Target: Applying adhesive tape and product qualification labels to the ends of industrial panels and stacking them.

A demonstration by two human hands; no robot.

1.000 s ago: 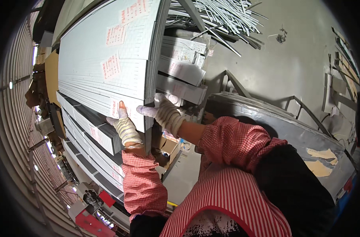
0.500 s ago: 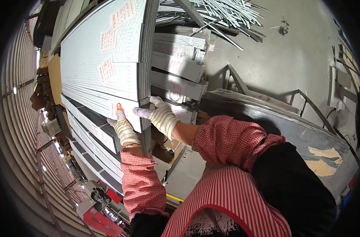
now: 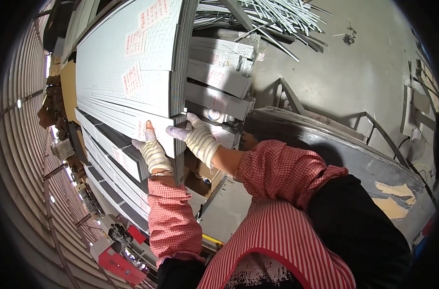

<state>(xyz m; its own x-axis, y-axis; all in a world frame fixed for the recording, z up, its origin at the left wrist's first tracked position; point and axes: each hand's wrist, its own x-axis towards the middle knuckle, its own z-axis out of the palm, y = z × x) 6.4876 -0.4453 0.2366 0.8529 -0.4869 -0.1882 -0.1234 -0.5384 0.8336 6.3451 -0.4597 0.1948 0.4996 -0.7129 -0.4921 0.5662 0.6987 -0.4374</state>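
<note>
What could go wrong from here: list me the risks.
The left grip has a bare fingertip poking out of its striped glove, close to the pale panels; an edge might nick it. The panels are stacked in uneven steps, so upper ones could slide if disturbed. Long thin strips jut out in a loose heap beyond the panels and might snag someone passing.

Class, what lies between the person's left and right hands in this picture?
The near end of the white panel stack lies between the left hand and the right hand; the head view shows it.
</note>
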